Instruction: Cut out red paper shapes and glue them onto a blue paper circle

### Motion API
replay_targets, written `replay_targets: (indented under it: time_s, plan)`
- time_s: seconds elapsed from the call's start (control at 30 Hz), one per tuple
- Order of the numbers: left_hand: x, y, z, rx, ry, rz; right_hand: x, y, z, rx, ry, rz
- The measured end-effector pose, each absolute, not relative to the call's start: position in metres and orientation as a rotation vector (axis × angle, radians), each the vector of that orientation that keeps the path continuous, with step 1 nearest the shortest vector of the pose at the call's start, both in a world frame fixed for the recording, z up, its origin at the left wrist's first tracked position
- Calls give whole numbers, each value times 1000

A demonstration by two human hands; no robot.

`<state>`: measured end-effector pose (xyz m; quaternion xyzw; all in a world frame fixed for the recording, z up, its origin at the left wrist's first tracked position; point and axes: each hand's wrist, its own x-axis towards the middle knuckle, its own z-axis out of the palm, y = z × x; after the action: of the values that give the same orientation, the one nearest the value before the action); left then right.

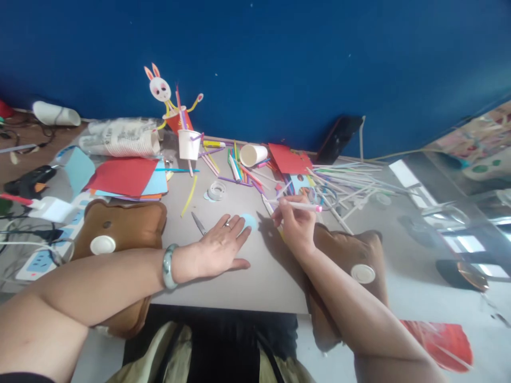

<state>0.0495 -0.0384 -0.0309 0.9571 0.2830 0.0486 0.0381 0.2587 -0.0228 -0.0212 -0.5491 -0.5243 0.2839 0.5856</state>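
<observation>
Head view: red paper [125, 178] lies on a stack on the bench [207, 298], left of and beyond the left grip [221, 246]. A pointed metal blade [197, 222] sits just beside that grip, which is flat, palm down, fingers spread, fingertips overlapping the pale blue disc [249, 220] between both grips. The right grip [296, 227] is closed around a pink-ended marker [302, 206]; beyond it, rightward, lie loose pale strips [344, 182].

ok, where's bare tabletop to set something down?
Main patch: between the left hand, the near table edge and the right-side brown cushion. Small gap: between tape roll and left hand. Crowded: the back, with paper cups, markers and pale sticks.
</observation>
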Motion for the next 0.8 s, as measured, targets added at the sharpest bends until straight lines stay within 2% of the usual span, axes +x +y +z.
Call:
replay_targets:
  time_s: [0.8]
  plan:
    - [45, -45, -34, 3027, 947, 173, 251, -31, -22, -1274, -1221, 777]
